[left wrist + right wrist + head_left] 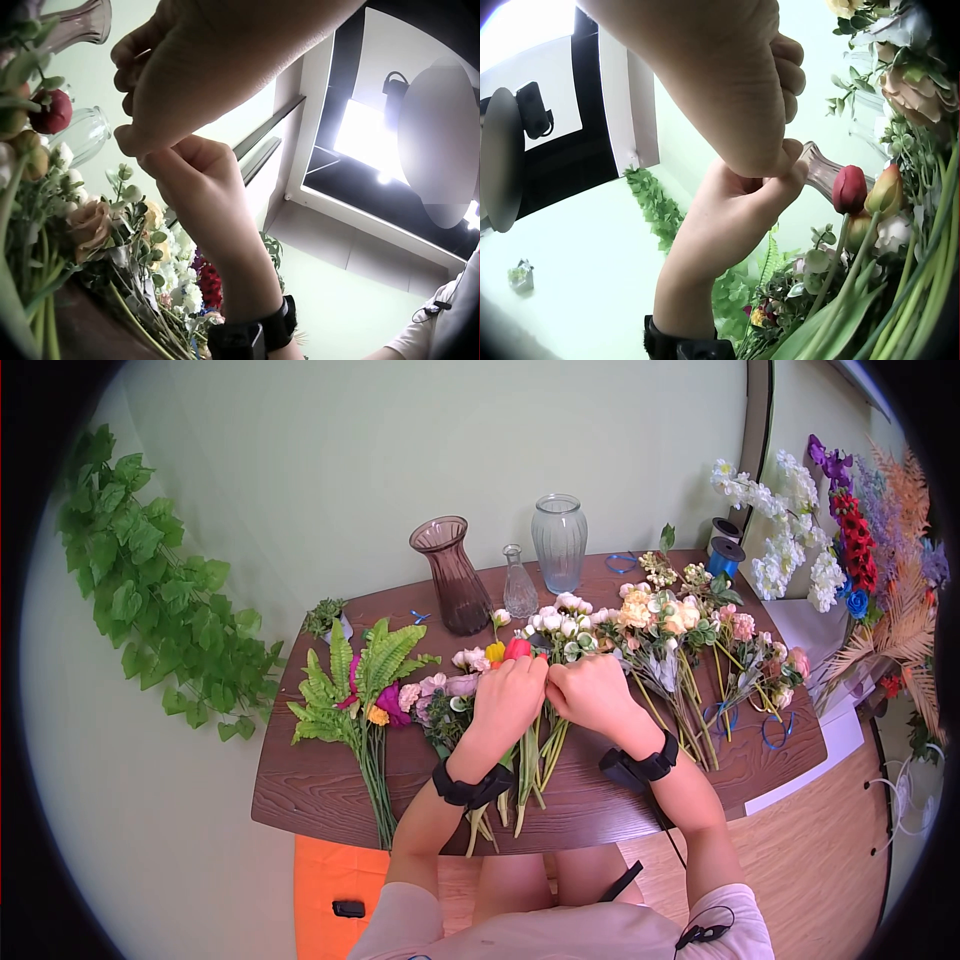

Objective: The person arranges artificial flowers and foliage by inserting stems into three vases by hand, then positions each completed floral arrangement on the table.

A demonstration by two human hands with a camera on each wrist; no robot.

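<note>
Both hands meet over the middle of the flowers, fingers curled and thumb sides together. My left hand (pixel 510 700) and my right hand (pixel 592 695) show nothing between their fingers in any view. Just beyond the left hand's knuckles are a red tulip (pixel 517 649) and a yellow tulip (pixel 495 652). Green stems (pixel 528 780) run toward the table's front edge beneath the hands. In the right wrist view the red tulip (pixel 849 190) stands near the joined thumbs, with an orange-yellow tulip (pixel 885 191) beside it. White blooms (pixel 560 618) lie behind the hands.
Green ferns (pixel 375 665) lie to the left, peach roses (pixel 670 615) to the right. A purple vase (pixel 455 575), a small clear bottle (pixel 520 588) and a clear vase (pixel 560 545) stand at the back. Ribbon spools (pixel 726 555) stand at the back right of the table (pixel 300 790).
</note>
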